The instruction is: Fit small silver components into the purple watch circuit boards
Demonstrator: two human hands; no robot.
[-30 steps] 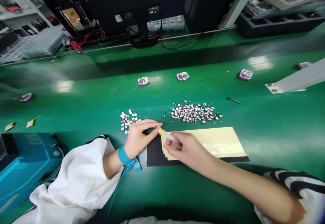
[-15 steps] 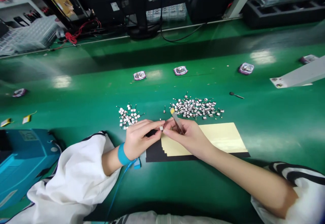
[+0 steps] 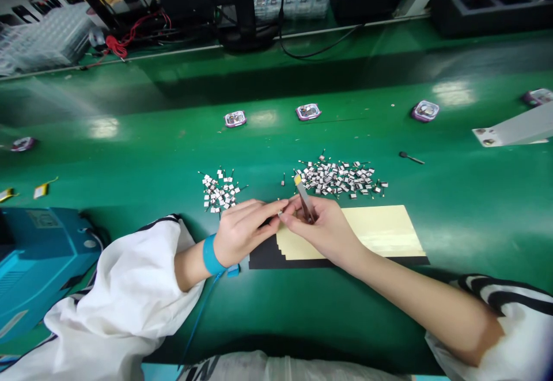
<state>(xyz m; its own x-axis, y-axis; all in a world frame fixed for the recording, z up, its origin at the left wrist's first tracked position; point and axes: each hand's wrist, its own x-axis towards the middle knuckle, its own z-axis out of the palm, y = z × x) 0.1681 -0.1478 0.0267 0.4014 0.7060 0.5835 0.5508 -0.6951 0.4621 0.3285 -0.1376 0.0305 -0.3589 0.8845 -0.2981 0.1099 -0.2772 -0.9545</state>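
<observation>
- Left hand (image 3: 244, 234): palm turned down, fingers extended and drawn together toward the image centre. The fingertips (image 3: 276, 206) close on a small white component (image 3: 280, 212), which sits where the two hands meet.
- Right hand (image 3: 322, 228): fingers curled and closed, gripping metal tweezers (image 3: 305, 199) against the hand. The forefinger reaches toward the same component; whether it bears on the part is too small to tell.
- Tweezers orientation: the long axis is tilted, running from the hand up and to the left. The yellow-capped end (image 3: 298, 179) points away from the person, and the lower end is hidden inside the right hand.
- Work position: both hands are above a cream sheet (image 3: 371, 231), which lies on stepped black sheets (image 3: 263, 254), and are just in front of two loose piles of small cells with thin leads.
- Piles: the smaller pile (image 3: 219, 192) is beyond the left hand, and the larger pile (image 3: 339, 178) is beyond the tweezers.
- Surroundings: a green bench mat (image 3: 276, 93) carries three lidded round parts (image 3: 308, 111) and a small black-headed tool (image 3: 410, 157). A blue wrist strap (image 3: 211, 257) circles the left wrist, and a blue machine housing (image 3: 38, 248) stands at far left.
</observation>
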